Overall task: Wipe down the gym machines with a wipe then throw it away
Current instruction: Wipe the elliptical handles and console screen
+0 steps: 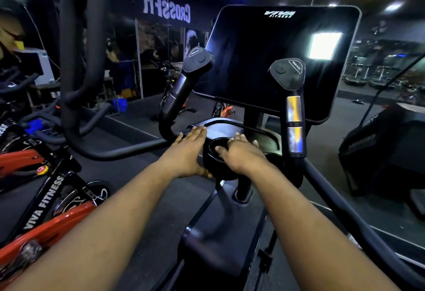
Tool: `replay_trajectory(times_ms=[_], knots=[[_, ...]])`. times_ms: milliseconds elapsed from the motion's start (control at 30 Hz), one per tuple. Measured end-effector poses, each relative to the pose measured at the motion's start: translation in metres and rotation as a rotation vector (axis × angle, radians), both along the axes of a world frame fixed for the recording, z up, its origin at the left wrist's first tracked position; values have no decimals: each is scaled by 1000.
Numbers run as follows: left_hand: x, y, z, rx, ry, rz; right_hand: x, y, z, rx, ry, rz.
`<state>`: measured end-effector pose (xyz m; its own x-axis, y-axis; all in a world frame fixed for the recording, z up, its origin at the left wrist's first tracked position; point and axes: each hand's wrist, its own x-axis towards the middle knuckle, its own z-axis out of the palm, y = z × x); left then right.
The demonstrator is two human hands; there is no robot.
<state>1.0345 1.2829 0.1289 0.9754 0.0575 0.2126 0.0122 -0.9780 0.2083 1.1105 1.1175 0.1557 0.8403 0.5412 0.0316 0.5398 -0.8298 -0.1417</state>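
Observation:
I stand at a black exercise machine with a large dark console screen (276,60) and two upright handles, a left handle (181,83) and a right handle (293,97). Below the screen sits a glossy tray (220,127) with a round black cup holder (215,164). My left hand (187,150) lies flat against the holder's left side, fingers straight, thumb under its edge. My right hand (240,152) rests on the holder's top, fingers stretched onto the tray. No wipe shows in either hand.
A red and black spin bike (46,198) stands close on my left. A thick black curved handlebar (78,60) rises at the upper left. A mirror wall behind reflects more bikes. Another black machine (379,148) stands to the right.

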Motion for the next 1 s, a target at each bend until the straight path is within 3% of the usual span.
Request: replay_trajectory(times_ms=[100, 200, 400, 533, 600, 733, 833, 1000], knots=[[-5, 5, -2, -26, -9, -10, -13, -21, -9, 41, -57, 118], [-11, 10, -4, -25, -21, -26, -29, -36, -26, 121, -270, 162], [-6, 13, -1, -30, -16, -74, -53, 5, -63, 574, -497, 258], [5, 5, -5, -68, 5, -146, -48, -19, -88, 467, -710, 481], [8, 1, -9, -71, 21, -171, -38, -44, -100, 433, -793, 460], [9, 1, -12, -22, 22, -158, -17, -63, -94, 454, -527, 48], [10, 1, -13, 6, 28, -147, -20, -54, -80, 388, -389, -67], [7, 3, -13, -28, 24, -167, -54, -31, -57, 200, -353, 157]])
